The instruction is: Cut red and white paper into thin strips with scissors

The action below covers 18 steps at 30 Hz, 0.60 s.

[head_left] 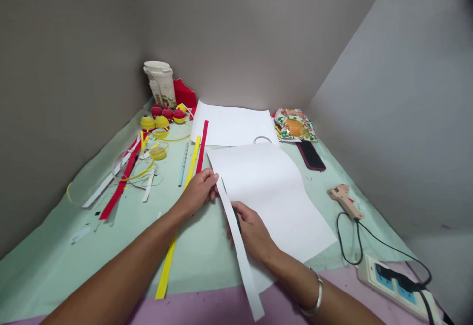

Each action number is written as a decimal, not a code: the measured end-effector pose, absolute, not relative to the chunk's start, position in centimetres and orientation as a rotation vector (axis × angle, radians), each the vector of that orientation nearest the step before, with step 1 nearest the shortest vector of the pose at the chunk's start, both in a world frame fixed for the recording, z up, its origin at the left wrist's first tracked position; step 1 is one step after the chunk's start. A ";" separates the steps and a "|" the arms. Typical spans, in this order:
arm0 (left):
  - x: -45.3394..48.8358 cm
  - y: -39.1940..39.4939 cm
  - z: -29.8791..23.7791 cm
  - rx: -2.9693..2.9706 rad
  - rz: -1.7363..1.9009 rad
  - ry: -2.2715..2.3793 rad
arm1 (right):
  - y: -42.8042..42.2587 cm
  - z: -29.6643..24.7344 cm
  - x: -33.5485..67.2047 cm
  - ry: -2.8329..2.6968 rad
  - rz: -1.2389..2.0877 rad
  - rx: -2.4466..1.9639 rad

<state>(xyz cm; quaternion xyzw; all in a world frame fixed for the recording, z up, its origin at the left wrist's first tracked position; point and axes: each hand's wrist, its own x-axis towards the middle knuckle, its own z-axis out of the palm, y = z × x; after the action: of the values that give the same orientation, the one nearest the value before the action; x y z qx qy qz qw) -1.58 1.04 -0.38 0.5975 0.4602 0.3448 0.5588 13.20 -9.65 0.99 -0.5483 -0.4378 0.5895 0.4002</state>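
Observation:
A white paper sheet (273,192) lies on the pale green mat (207,251), with a long white strip (240,251) separated along its left edge. My left hand (199,192) pinches the top end of that strip, fingers closed. My right hand (253,231) is curled over a dark tool at the strip's middle, mostly hidden under the fingers and the paper. A bangle sits on my right wrist.
A second white sheet (232,125), yellow strip (173,246) and red strip (202,147) lie nearby. Cut strips, yellow and red balls (162,118) and a cup (160,83) sit far left. Snack packet (295,128), phone (311,156), glue gun (344,200) and power strip (391,280) are on the right.

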 end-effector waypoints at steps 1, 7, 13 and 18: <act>-1.6 1.0 -0.4 1.408 0.815 1.084 | -9.6 1.0 13.2 -1.109 1.488 -1.386; -1.6 1.1 -0.5 1.406 0.810 1.091 | -9.6 1.0 13.3 -1.142 1.461 -1.406; -1.6 1.1 -0.6 1.404 0.809 1.092 | -9.7 1.3 13.2 -1.156 1.435 -1.412; -1.5 1.0 -0.4 1.398 0.808 1.086 | -9.8 1.4 13.1 -1.151 1.429 -1.392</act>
<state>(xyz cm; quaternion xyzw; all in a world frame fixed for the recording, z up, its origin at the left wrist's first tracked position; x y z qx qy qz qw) -1.47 1.04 -0.39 0.5938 0.4615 0.3432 0.5627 13.15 -9.76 1.41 -0.5521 -0.4565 0.5668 0.4069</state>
